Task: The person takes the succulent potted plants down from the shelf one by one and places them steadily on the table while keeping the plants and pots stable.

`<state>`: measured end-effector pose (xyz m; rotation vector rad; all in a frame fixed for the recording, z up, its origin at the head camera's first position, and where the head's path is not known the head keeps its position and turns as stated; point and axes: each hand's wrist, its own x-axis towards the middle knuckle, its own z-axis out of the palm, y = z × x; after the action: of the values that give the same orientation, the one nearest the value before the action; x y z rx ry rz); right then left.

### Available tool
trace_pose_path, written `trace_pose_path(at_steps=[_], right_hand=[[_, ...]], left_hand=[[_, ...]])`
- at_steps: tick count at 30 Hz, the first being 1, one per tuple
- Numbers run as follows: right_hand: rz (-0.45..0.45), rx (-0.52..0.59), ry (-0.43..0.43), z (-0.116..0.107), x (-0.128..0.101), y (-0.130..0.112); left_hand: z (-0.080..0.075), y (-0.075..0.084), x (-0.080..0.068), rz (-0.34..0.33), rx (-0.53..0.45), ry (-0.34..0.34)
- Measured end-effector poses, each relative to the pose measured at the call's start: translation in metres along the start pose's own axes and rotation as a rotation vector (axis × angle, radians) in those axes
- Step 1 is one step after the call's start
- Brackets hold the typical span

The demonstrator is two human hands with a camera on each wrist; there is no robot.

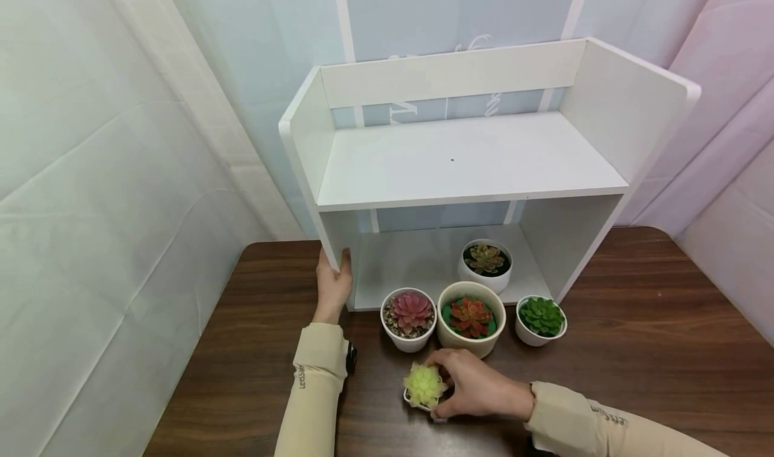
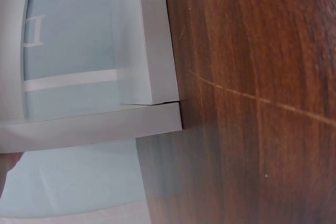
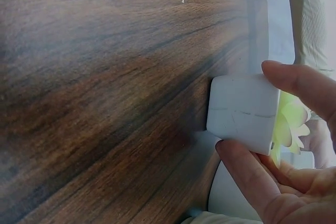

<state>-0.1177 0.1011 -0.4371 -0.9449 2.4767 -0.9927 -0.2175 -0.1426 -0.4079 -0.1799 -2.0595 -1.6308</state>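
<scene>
My left hand (image 1: pixel 332 289) grips the lower left side panel (image 1: pixel 305 154) of a white two-level shelf, thumb on the inner side. In the left wrist view only a bit of a finger shows beside the panel (image 2: pixel 94 129). My right hand (image 1: pixel 478 384) pinches a small white square pot (image 3: pixel 244 111) holding a light green succulent (image 1: pixel 424 383), thumb on one side and fingers on the other. The pot's base is right at the wooden table. Just behind it stand a white pot with a pink succulent (image 1: pixel 410 312) and a cream pot with a red succulent (image 1: pixel 471 317).
A white pot with a brownish-green succulent (image 1: pixel 486 261) stands on the shelf's bottom board (image 1: pixel 405 255). Right of the cream pot, a white pot with a leafy green succulent (image 1: pixel 541 317) sits at the shelf's front right corner. Pale curtains hang around the dark wooden table (image 1: pixel 653 309).
</scene>
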Motion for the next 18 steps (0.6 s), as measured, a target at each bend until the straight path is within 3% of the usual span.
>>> trace_pose_path(at_steps=[8,18], right_hand=[[0.003,0.015,-0.002,0.0012,-0.0007,0.0000],[0.013,0.048,-0.020,-0.0010,-0.0027,-0.0018]], left_hand=[[-0.0005,0.0006,-0.0009,-0.025,-0.016,-0.009],[-0.0007,-0.0017,0.0002,-0.001,-0.017,-0.026]])
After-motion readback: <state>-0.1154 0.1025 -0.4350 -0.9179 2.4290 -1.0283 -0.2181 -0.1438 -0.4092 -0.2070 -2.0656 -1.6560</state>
